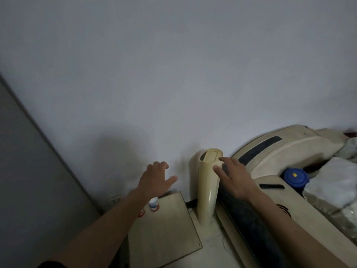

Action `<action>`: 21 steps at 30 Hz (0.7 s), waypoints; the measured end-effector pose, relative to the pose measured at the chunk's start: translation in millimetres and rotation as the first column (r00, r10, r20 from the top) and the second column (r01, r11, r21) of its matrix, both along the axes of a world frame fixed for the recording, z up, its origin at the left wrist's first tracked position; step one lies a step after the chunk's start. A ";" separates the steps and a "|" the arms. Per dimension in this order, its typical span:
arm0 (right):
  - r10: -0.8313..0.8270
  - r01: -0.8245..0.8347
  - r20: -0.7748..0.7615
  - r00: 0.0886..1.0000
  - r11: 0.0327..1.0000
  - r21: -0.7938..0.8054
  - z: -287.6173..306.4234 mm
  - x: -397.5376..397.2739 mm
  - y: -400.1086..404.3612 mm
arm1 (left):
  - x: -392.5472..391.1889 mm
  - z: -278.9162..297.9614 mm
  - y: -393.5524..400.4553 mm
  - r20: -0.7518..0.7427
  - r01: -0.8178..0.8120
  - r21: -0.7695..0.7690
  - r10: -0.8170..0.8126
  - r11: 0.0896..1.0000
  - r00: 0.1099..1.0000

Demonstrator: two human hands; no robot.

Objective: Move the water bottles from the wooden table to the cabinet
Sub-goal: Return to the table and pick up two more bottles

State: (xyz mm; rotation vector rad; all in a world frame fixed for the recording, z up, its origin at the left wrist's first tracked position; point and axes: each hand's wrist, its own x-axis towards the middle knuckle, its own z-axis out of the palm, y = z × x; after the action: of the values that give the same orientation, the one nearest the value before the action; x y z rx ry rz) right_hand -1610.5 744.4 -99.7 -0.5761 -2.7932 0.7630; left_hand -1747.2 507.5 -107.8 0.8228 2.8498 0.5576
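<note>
1. Wooden table is seen below; two water bottles stand at its far left corner, one half hidden under the left forearm.
2. Both the left hand and the right hand are held empty, fingers spread.
3. The left hand is best lowered onto the nearer cap, gripped upright.

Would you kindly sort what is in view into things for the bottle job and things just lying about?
For the job: water bottle with white cap, wooden surface, left hand, right hand.

Lying about: cream post, blue lid, white bags, wall socket.
</note>
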 end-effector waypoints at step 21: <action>-0.627 0.622 0.016 0.779 0.775 0.108 34.6 240.6 -100.1 | 92.9 3.9 62.7 0.003 0.674 0.071 -0.676 0.735 0.737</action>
State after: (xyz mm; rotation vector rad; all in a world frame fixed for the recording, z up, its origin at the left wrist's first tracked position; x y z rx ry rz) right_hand -1369.8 644.3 -65.1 -1.4213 -2.3929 0.4577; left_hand -1654.3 570.2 -104.0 1.7284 2.2449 0.5341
